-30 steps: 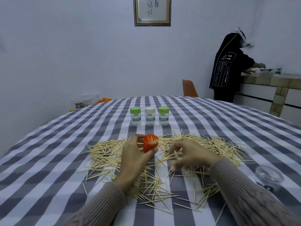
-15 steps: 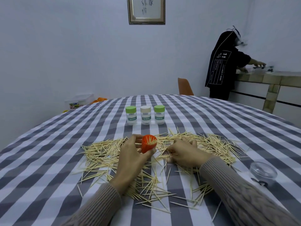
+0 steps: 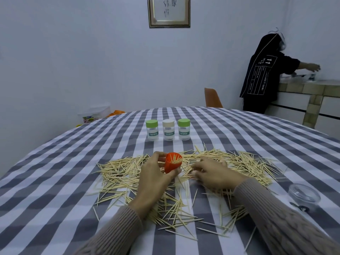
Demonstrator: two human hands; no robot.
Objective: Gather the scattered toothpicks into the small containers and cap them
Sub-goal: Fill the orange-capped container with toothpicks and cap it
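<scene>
My left hand grips the orange cup between thumb and fingers, tilted toward my right hand for easy loading, whose curled fingers seemingly pinch toothpicks from the pile just beyond them.

bare hands, taupe cable-knit sleeves

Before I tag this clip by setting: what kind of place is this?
Probably a home dining room or kitchen corner: a large table under a checked tablecloth, a framed picture on a plain wall, and a tiled counter where another person works.
</scene>
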